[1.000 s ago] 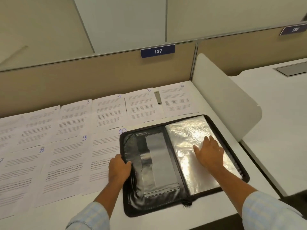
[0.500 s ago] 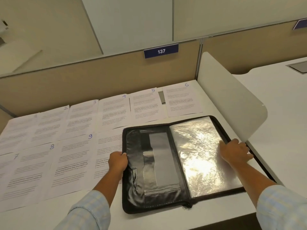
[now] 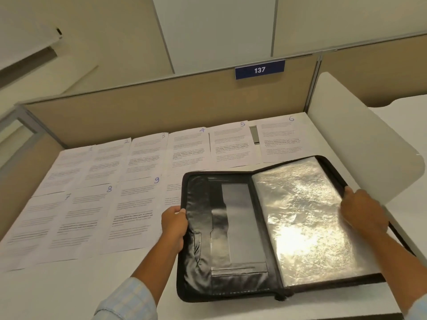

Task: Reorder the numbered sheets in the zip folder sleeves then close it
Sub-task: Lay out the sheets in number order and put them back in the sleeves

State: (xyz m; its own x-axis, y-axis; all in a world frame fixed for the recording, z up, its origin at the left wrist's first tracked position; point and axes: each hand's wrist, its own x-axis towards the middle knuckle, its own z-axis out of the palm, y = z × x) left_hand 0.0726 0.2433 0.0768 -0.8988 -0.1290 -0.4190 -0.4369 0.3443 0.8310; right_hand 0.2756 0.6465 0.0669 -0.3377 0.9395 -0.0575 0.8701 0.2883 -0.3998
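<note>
Table (image 3: pixel 76 294): white, walled at the rear by a tan partition (image 3: pixel 161 105) that bears a blue plate reading 137 (image 3: pixel 259 70).
Zip folder (image 3: pixel 233 229): black, lying open flat on the table's right half, near the front edge; left inner cover with pockets, right half a stack of glossy clear sleeves (image 3: pixel 307 218) that show no sheet inside.
Numbered sheets (image 3: pixel 136 211): printed pages laid on the table left of and behind the folder, in two rows, handwritten blue numbers at the top corners; 2 to 6 readable in the rear row, 7 to 9 in the front row.
Left hand (image 3: pixel 173 225): curled over the folder's left outer edge, thumb on top, gripping it.
Right hand (image 3: pixel 362 215): fingers bent onto the right edge of the sleeves, grasping there.
Hard to make out: the rear row's leftmost number is faint; the sheet right of 9 is partly under the folder, its number hidden; body text too small to read.
</note>
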